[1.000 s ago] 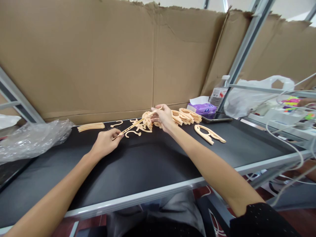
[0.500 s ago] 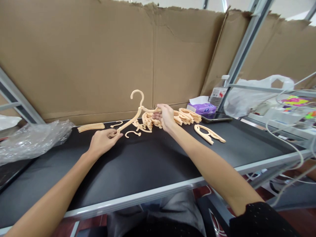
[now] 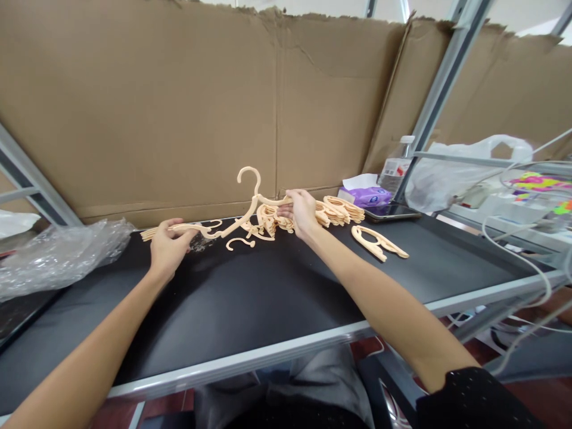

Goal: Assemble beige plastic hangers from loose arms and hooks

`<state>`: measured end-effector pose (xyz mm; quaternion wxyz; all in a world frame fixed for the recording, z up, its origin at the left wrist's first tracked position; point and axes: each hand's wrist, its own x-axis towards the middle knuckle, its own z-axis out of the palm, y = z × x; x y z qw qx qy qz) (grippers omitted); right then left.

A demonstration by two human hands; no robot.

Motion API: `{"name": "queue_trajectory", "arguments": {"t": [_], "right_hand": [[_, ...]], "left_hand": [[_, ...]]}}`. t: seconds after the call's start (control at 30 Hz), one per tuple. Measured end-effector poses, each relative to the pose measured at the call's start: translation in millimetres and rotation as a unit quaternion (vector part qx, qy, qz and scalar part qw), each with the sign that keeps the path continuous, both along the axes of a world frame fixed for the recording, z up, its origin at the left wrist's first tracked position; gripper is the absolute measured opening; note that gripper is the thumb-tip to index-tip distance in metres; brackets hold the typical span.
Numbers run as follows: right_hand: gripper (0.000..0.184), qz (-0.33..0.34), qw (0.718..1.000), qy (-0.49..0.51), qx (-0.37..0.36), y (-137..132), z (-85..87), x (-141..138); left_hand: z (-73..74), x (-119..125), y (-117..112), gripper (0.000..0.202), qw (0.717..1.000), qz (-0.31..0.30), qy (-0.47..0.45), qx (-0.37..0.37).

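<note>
A cream plastic folding hanger (image 3: 241, 223) is held just above the black table, its hook pointing up. My left hand (image 3: 168, 245) is closed on its left arm, which stretches outward to the left. My right hand (image 3: 301, 213) is closed round the right arm, and its fingers hide that arm's end. Below the hanger lie a loose hook (image 3: 241, 241) and a pile of cream hanger parts (image 3: 269, 221). A stack of cream hanger bars (image 3: 146, 235) is partly hidden behind my left hand. Another loose hook (image 3: 216, 223) shows in part behind the held arm.
Several folded hangers (image 3: 343, 211) lie in a row at the right, with one folded hanger (image 3: 379, 242) nearer me. Behind them are a purple tissue pack (image 3: 367, 196), a bottle (image 3: 395, 168) and a phone (image 3: 393, 211). Crumpled clear plastic (image 3: 62, 256) covers the left side.
My left hand has moved left and slightly up, and the hanger's left outer section now swings out from the inner one. My right hand has hardly moved.
</note>
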<state>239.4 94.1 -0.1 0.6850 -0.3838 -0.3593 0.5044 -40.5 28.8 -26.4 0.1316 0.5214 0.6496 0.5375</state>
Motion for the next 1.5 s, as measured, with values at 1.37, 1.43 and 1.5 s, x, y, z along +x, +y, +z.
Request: {"name": "queue_trajectory", "arguments": {"t": [1.37,1.43,1.5], "right_hand": [[0.014,0.268,0.871,-0.400,0.101,-40.5,-27.6,-47.3],[0.019,0.286,0.856,-0.413,0.121,-46.0,-28.5,-51.8],[0.025,0.309,0.839,-0.427,0.134,-49.8,-29.0,-53.7]], "left_hand": [[-6.7,17.5,0.0,0.032,0.950,-0.254,-0.176,-0.051],[-7.9,18.3,-1.1,0.033,0.962,-0.242,-0.099,-0.073],[-7.9,18.5,-2.4,0.033,0.965,-0.240,-0.029,-0.103]]}}
